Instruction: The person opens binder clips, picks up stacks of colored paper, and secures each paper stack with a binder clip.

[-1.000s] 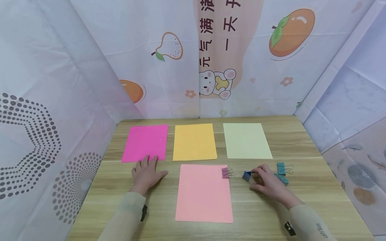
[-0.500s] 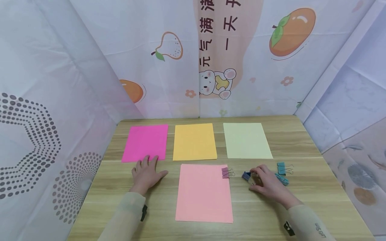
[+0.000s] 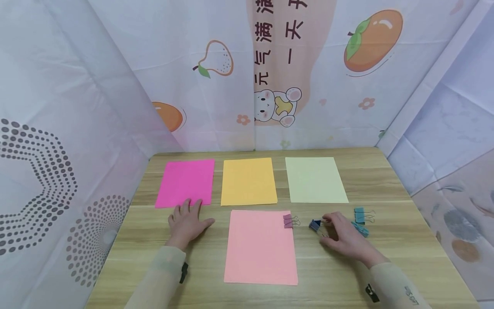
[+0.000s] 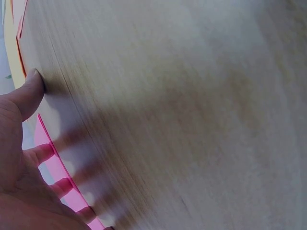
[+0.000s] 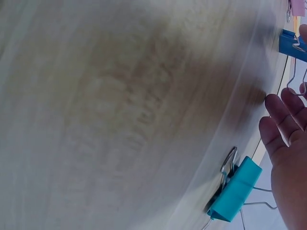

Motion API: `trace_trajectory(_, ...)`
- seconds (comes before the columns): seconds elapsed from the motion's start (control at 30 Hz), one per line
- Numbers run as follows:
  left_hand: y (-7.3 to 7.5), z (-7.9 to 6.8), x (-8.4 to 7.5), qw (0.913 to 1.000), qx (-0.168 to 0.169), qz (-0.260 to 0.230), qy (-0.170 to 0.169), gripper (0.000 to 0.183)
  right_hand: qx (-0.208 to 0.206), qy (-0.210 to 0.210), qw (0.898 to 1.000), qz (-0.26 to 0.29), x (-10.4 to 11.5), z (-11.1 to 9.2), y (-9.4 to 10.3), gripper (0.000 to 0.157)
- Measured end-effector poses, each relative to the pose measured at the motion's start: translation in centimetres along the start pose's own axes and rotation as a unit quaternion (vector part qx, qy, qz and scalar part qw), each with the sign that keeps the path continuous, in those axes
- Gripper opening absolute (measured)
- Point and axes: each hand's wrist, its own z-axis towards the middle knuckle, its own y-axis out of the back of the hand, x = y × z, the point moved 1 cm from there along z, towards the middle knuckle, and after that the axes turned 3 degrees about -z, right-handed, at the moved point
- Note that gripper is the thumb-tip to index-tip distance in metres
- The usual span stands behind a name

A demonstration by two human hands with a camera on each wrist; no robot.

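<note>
My left hand rests with fingers spread on the table, fingertips at the near edge of a magenta sheet. In the left wrist view its thumb stands away from the fingers, and the palm holds nothing. My right hand is low over the table at a dark blue binder clip, fingertips right at its wire handles and a gap between thumb and fingers. The right wrist view cuts off part of that clip. A purple binder clip lies over the right edge of a pink sheet.
Two teal binder clips lie beside the right hand, one flat and one closer to the knuckles. A yellow sheet and a pale green sheet lie along the back. Printed curtains enclose the wooden table.
My right hand's fingers have drawn slightly back from the dark blue clip, so more of its wire handles shows. The clip has turned and shifted a little left. My left hand stays in place.
</note>
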Motion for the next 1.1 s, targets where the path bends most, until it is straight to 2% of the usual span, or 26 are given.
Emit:
trace_trajectory(0.6,-0.03,-0.05,0.08,1.0,-0.002,0.002,-0.002,0.092,0.002,-0.005,1.0,-0.004,-0.18,-0.33,0.37,0.061)
trace_trajectory(0.87,0.16,-0.11,-0.09,1.0,0.004,-0.001,0.001,0.092,-0.007,-0.002,1.0,-0.013,-0.42,-0.39,0.26,0.054)
trace_trajectory(1.1,0.26,-0.22,-0.2,1.0,0.007,-0.004,0.004,0.091,-0.01,0.0,1.0,-0.011,-0.64,-0.43,0.08,0.057)
